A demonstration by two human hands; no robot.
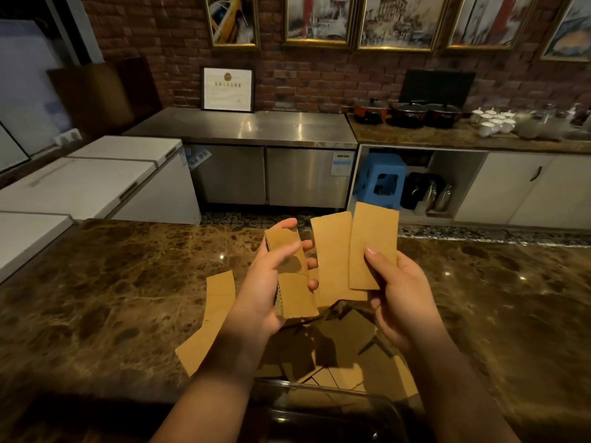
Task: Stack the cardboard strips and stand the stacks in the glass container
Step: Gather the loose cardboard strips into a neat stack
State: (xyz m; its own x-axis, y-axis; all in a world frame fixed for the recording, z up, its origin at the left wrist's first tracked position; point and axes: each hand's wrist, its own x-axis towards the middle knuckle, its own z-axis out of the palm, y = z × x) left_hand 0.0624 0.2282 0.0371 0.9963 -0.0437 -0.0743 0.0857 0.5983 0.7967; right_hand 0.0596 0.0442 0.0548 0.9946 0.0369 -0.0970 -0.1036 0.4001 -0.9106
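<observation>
My left hand (267, 292) grips a small stack of brown cardboard strips (292, 294) held upright above the counter. My right hand (399, 298) pinches two cardboard strips (372, 241) fanned apart, one behind the other. Under both hands lies a loose pile of cardboard strips (339, 346) on the marble counter (112, 298). Some of the pile's strips spread out to the left (217, 302). The glass container (335, 407) sits at the near edge below my wrists, only its clear rim showing.
White chest freezers (96, 183) stand to the left beyond the counter. Across the aisle are a steel worktop (256, 126), a blue stool (382, 180), and a back counter with pots (409, 113) and white cups (494, 123).
</observation>
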